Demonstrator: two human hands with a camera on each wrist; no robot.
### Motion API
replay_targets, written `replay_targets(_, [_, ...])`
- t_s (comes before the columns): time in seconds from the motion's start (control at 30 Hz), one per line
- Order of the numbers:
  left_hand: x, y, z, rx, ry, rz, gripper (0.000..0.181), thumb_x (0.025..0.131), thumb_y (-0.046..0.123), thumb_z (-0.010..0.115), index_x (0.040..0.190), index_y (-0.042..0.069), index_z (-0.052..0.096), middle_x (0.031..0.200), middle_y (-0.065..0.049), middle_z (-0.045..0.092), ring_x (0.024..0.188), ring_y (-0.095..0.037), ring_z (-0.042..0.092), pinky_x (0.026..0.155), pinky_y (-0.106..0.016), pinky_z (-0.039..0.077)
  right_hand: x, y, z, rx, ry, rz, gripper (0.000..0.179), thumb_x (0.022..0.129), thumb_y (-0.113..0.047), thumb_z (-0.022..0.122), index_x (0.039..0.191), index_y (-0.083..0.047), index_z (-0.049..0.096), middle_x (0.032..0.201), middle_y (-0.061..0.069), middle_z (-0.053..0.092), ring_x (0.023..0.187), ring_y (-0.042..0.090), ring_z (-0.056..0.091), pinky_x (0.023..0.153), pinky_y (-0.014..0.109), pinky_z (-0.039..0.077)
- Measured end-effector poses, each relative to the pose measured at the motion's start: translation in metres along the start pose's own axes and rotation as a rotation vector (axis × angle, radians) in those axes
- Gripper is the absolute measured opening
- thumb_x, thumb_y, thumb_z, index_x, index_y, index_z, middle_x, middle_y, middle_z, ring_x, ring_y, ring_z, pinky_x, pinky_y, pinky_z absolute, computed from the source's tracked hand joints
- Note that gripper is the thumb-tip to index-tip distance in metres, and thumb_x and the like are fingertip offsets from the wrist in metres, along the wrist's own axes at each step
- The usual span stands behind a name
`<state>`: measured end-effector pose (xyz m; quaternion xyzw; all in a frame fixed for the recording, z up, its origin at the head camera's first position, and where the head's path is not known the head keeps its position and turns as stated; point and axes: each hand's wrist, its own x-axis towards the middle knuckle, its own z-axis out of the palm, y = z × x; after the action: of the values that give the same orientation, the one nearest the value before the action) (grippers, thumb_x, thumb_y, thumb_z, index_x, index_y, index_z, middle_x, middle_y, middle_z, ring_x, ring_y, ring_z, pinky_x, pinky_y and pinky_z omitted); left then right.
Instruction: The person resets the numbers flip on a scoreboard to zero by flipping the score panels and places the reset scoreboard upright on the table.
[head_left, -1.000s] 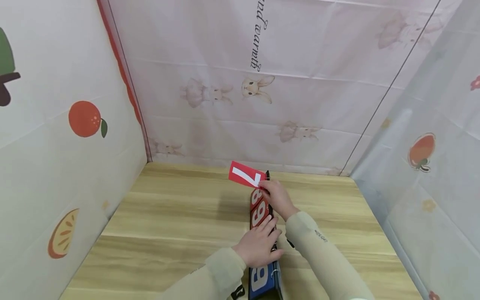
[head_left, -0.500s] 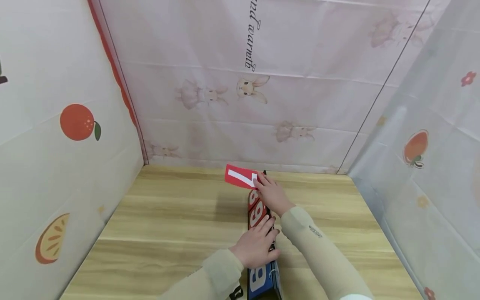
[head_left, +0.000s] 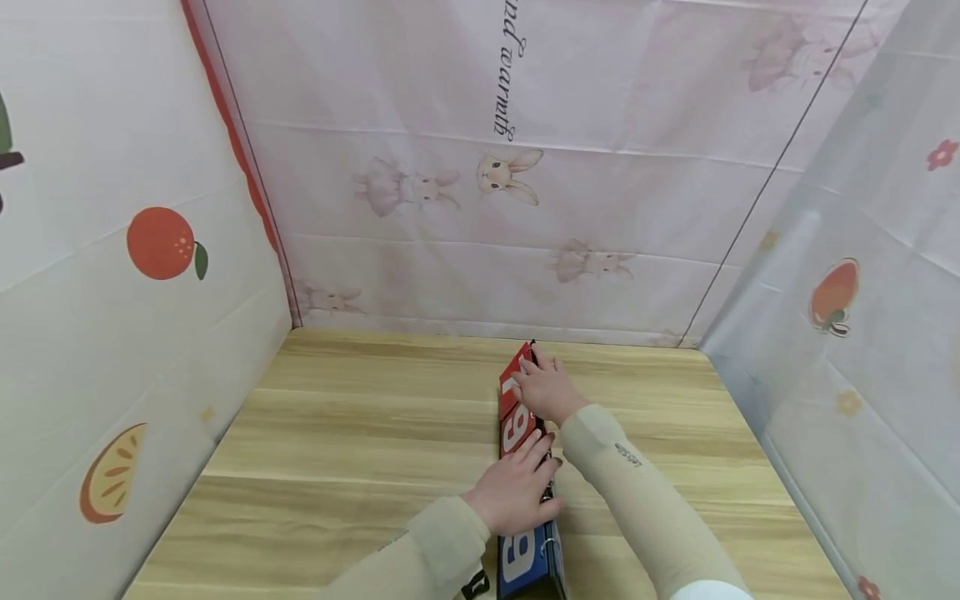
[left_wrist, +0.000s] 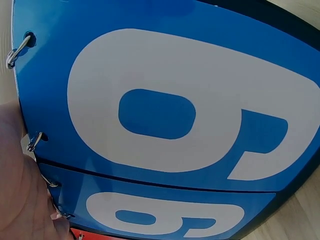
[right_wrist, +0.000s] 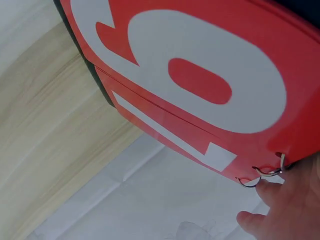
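Observation:
A flip scoreboard (head_left: 523, 562) with ring-bound number cards stands lengthwise on the wooden table, its near part blue and far part red. My left hand (head_left: 513, 492) rests across the middle of its top edge with fingers spread. At the far end, the fingers of my right hand (head_left: 551, 393) lie over the top edge by the red card with a white 7 (right_wrist: 170, 132), which now lies against the board. Beside it is a red card with a 9 (right_wrist: 250, 65). Blue cards with a 9 (left_wrist: 217, 107) fill the left wrist view. My left palm partly covers the middle cards.
Wooden tabletop (head_left: 360, 417) stretches to both sides of the scoreboard. A pink rabbit-print cloth (head_left: 450, 275) hangs behind the table. Fruit-print cloths (head_left: 60, 333) hang at the left and right. Metal rings (right_wrist: 267, 172) line the scoreboard's top edge.
The red 7 card, earlier lifted out to the left in my right fingers, has swung down onto the board and covers the 8. My right hand has let it go; my left hand stays in place.

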<state>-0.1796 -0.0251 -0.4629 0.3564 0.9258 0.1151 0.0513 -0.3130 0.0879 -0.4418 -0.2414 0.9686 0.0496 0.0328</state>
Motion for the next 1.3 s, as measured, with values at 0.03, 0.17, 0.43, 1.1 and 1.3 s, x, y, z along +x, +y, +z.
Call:
replay_targets(0.03, [0.000, 0.000, -0.001, -0.002, 0.000, 0.000, 0.057, 0.097, 0.051, 0.035, 0.138, 0.013, 0.044, 0.154, -0.008, 0.017, 0.141, -0.026, 0.009, 0.105, -0.043, 0.030, 0.000, 0.000, 0.000, 0.005, 0.008, 0.011, 0.044, 0.101, -0.033, 0.036, 0.139, -0.014, 0.045, 0.149, 0.010, 0.030, 0.140, 0.033, 0.009, 0.106, 0.056, 0.016])
replay_targets(0.17, [0.000, -0.001, -0.002, -0.003, 0.000, -0.011, 0.058, 0.096, 0.052, 0.034, 0.138, 0.013, 0.043, 0.154, -0.008, 0.017, 0.141, -0.025, 0.008, 0.105, -0.043, 0.029, 0.001, 0.000, 0.003, 0.028, 0.059, 0.044, 0.048, 0.101, -0.036, 0.033, 0.142, -0.013, 0.040, 0.151, 0.011, 0.025, 0.139, 0.033, 0.013, 0.106, 0.055, 0.017])
replay_targets(0.43, [-0.001, 0.001, -0.004, -0.007, 0.002, -0.014, 0.057, 0.096, 0.050, 0.035, 0.138, 0.012, 0.044, 0.154, -0.009, 0.018, 0.141, -0.026, 0.010, 0.105, -0.043, 0.030, 0.000, 0.001, 0.006, 0.056, 0.031, 0.054, 0.046, 0.101, -0.036, 0.032, 0.139, -0.014, 0.045, 0.148, 0.008, 0.030, 0.137, 0.035, 0.022, 0.105, 0.056, 0.019])
replay_targets(1.1, [-0.001, -0.003, -0.010, -0.006, 0.021, -0.004, 0.059, 0.097, 0.051, 0.032, 0.139, 0.011, 0.043, 0.154, -0.011, 0.017, 0.141, -0.025, 0.009, 0.107, -0.040, 0.027, 0.003, 0.007, 0.016, 0.509, 0.282, 0.064, 0.053, 0.100, -0.036, 0.039, 0.142, -0.005, 0.036, 0.151, 0.017, 0.020, 0.124, 0.038, 0.040, 0.098, 0.050, 0.035])
replay_targets(1.3, [-0.002, 0.000, -0.007, -0.019, -0.008, -0.001, 0.061, 0.096, 0.054, 0.032, 0.141, 0.013, 0.041, 0.155, -0.008, 0.014, 0.141, -0.024, 0.007, 0.109, -0.038, 0.021, -0.009, 0.022, 0.047, 1.307, 0.219, 0.244, 0.080, 0.093, -0.064, 0.024, 0.151, -0.012, 0.003, 0.153, 0.017, 0.010, 0.132, 0.040, 0.026, 0.103, 0.058, 0.023])
